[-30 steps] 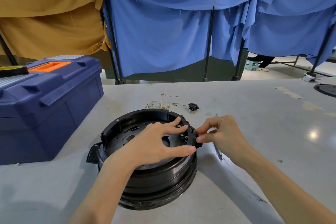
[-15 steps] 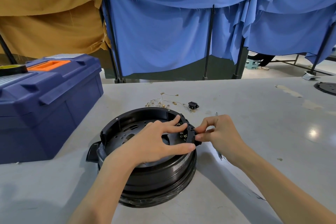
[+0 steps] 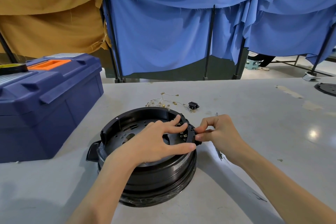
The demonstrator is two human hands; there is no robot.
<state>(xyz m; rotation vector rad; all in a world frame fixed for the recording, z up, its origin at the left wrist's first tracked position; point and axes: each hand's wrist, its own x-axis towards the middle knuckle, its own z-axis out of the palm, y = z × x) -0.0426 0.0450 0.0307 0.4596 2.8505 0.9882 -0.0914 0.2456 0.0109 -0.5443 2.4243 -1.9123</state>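
Far left: a dark blue toolbox with an orange handle recess stands on the grey table, a roll of tape on its lid.
Centre: a round black appliance housing sits on the table just right of the toolbox, its open side facing up.
Left hand: lies over the open housing with the fingers spread, fingertips at the right inner wall and the thumb along the near rim.
Right edge of housing: a small black part sits against the rim.
Right hand: thumb and fingertips pinch the small black part from outside the rim.
Behind the housing: a loose bundle of wires and a small black socket lie near each other.
Under the right hand: a thin metal tool lies on the table.
Far right: a black disc lies at the table's edge.
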